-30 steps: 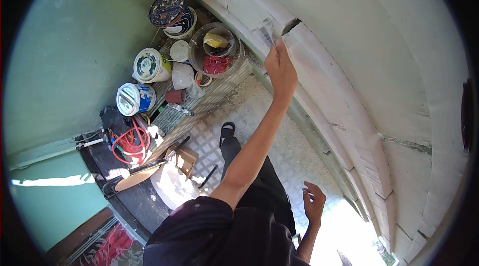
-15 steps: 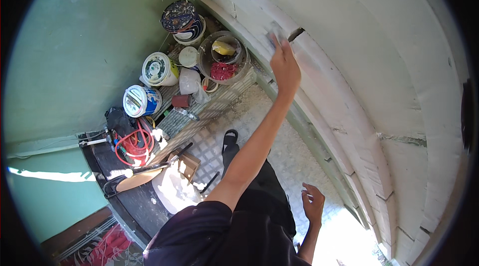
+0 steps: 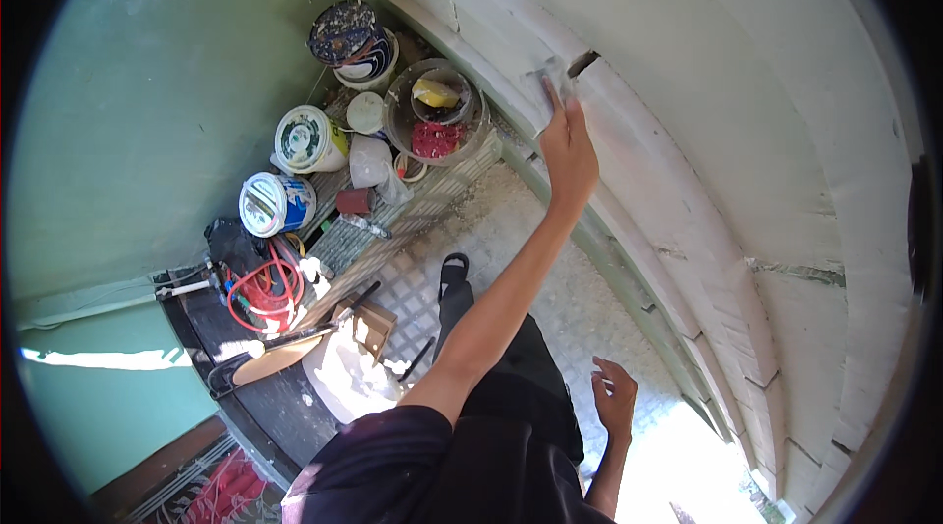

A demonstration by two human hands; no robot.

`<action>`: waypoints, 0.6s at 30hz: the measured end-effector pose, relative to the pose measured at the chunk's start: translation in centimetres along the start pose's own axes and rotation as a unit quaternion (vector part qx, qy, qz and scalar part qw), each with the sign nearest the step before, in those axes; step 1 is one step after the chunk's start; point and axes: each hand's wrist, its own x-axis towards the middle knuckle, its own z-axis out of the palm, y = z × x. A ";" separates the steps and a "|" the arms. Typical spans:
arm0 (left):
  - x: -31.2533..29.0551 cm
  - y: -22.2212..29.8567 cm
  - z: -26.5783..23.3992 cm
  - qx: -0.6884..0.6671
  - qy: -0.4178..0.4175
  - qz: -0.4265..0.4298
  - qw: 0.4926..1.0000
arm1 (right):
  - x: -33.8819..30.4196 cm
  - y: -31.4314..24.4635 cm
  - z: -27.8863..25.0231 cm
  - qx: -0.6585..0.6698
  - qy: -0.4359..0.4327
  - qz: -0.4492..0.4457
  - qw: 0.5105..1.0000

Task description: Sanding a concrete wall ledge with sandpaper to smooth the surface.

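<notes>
The left hand (image 3: 572, 153) is gripping a flat, greyish, blurred scraper-like tool (image 3: 547, 79) towards one o'clock. The right hand (image 3: 615, 404), towards five, is curling loosely.

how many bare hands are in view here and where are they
2: the left hand, up by the pale wall with a flat-bladed tool, and the right hand, loosely curled at lower right. Both are plainly visible.

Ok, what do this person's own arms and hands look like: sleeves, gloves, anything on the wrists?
The left hand and right hand are ungloved, with no watch or band visible on either wrist. The left arm has a dark, near-black short sleeve; the right forearm is bare as far as it shows.
</notes>
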 end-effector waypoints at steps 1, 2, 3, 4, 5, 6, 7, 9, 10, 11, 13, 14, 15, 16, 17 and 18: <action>0.4 0.4 0.0 0.002 0.002 -0.004 1.000 | -0.3 -0.1 -0.1 -0.002 -0.004 0.003 1.000; 1.4 0.9 0.2 0.008 0.015 -0.016 1.000 | -0.5 -0.3 -0.2 0.002 -0.001 0.011 1.000; 2.6 0.9 0.3 0.014 0.026 -0.025 0.999 | -0.4 -0.7 0.0 0.008 0.005 0.017 1.000; 3.1 0.4 0.2 0.020 0.031 0.000 0.999 | -0.1 -1.0 -0.2 0.006 0.004 0.030 1.000; 4.6 -0.1 -0.2 0.020 0.032 -0.004 0.999 | -0.2 -1.2 -0.4 0.004 0.002 0.032 0.999; 6.8 -0.7 -0.7 -0.018 0.052 -0.007 0.998 | -0.1 -1.4 -0.5 0.016 0.016 0.023 0.999; 7.8 -0.9 -1.0 -0.057 0.066 -0.010 0.996 | -0.2 -1.6 -0.3 0.029 0.033 0.015 0.999; 4.9 -1.8 -1.1 -0.007 0.073 -0.005 0.997 | -1.5 -0.7 -0.2 0.028 0.036 0.026 0.999; 2.1 -2.1 0.1 -0.002 0.073 0.043 0.996 | -1.4 -0.5 -0.2 0.025 0.043 0.032 0.998; 0.5 -2.4 1.0 0.003 0.070 0.090 0.993 | -1.0 -0.5 0.0 0.026 0.049 0.031 0.998; 0.4 -1.2 0.7 -0.001 0.042 0.070 0.997 | -1.6 -0.2 -0.3 -0.009 0.016 0.004 1.000; 1.7 -0.5 0.6 0.013 0.050 0.040 0.998 | -2.0 0.0 -0.7 0.002 0.022 0.015 1.000; 3.5 0.2 0.6 0.026 0.056 0.015 0.998 | -1.4 0.0 -0.6 0.004 0.024 0.013 1.000; 4.2 1.0 0.0 -0.005 0.048 -0.007 0.999 | -1.3 0.0 -0.7 0.011 0.026 0.015 0.999; 3.1 0.9 -0.3 -0.003 0.047 -0.010 0.999 | -1.5 0.1 -0.7 0.017 0.028 0.018 0.999; 1.6 0.7 -0.2 0.011 0.038 0.003 0.999 | -1.6 0.3 -0.6 0.021 0.032 0.024 0.999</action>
